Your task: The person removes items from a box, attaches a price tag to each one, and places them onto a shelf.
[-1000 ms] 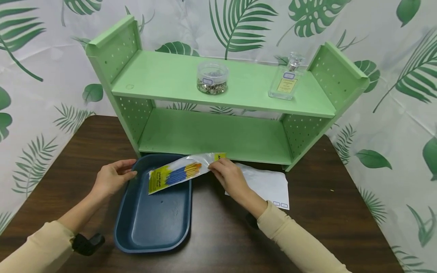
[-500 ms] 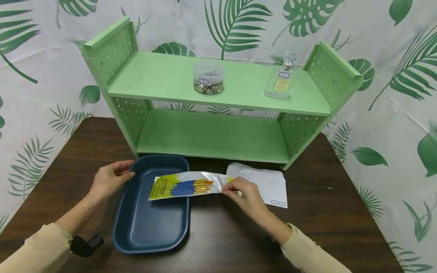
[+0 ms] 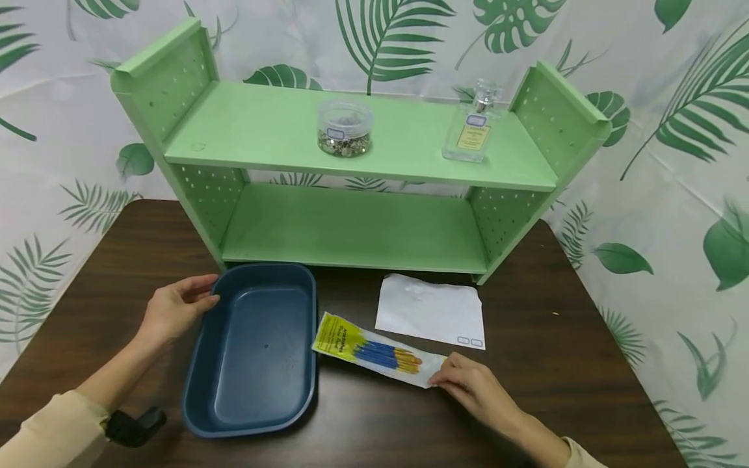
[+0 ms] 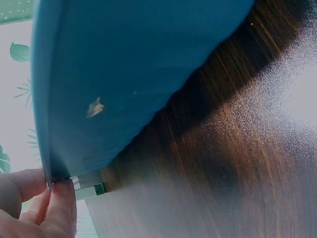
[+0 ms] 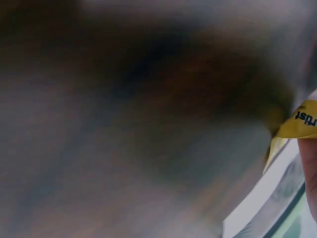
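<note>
My right hand (image 3: 476,390) pinches one end of a clear packet of paintbrushes (image 3: 377,351), with blue and yellow handles and a yellow-green label. The packet slants over the table, its label end close beside the right wall of a dark blue plastic tray (image 3: 313,364). In the right wrist view a yellow end of the packet (image 5: 299,121) shows at a finger, while most of that view is blurred. My left hand (image 3: 175,312) grips the tray's far left rim, thumb and fingers on either side of it in the left wrist view, where the tray's outer wall (image 4: 124,64) fills much of the picture.
A green two-level shelf (image 3: 351,227) stands behind the tray. On its top board are a clear round jar (image 3: 345,130) of small metallic pieces and a glass perfume bottle (image 3: 470,133). A white sheet (image 3: 430,309) with small labels lies on the brown table (image 3: 556,364).
My right hand has drawn the packet of paintbrushes from over the tray to the right and nearer me. My left hand stays at the tray's rim; the head view has shifted slightly.
</note>
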Motion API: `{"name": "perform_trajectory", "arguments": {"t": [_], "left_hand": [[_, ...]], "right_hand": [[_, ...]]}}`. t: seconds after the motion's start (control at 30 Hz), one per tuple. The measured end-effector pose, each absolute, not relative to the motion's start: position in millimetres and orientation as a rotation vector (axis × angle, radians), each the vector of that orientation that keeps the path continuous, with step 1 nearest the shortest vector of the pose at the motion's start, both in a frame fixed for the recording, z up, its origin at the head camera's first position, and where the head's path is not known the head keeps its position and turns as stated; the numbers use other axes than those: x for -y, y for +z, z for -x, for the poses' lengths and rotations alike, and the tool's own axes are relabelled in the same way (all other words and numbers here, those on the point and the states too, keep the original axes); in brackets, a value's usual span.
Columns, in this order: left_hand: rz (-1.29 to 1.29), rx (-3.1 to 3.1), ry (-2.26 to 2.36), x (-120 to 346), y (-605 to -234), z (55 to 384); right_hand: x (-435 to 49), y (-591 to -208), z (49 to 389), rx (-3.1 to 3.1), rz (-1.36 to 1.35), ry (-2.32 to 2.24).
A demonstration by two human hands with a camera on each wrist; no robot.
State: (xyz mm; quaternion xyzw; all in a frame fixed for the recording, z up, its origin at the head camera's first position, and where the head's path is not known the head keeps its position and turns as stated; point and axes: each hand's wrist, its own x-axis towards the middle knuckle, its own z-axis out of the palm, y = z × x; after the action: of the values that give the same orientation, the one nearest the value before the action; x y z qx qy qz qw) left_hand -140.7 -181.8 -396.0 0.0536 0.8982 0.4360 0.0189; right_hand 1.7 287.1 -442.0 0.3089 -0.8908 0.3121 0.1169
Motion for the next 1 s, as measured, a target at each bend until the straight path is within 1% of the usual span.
{"name": "perform_trajectory", "arguments": {"t": [0.17, 0.4, 0.67, 0.77, 0.93, 1.0], "left_hand": [[-0.174, -2.790, 1.355, 183, -397, 141], [-0.178, -2.805, 1.334, 183, -398, 141], [-0.210, -2.803, 1.343, 182, -399, 142], [-0.203, -2.802, 1.330, 182, -399, 142], [-0.179, -2.801, 1.317, 181, -399, 143], [-0.170, -2.796, 1.318, 180, -399, 142]], "right_hand": [[-306, -444, -12, 2.738, -0.863, 0.807], [-317, -442, -14, 2.804, -0.776, 0.674], [-327, -433, -11, 2.914, -0.679, 0.880], [-331, -429, -4, 2.937, -0.486, 0.966], [-339, -422, 17, 2.865, 0.018, 1.005], [-345, -420, 28, 2.826, 0.178, 1.030]]}}
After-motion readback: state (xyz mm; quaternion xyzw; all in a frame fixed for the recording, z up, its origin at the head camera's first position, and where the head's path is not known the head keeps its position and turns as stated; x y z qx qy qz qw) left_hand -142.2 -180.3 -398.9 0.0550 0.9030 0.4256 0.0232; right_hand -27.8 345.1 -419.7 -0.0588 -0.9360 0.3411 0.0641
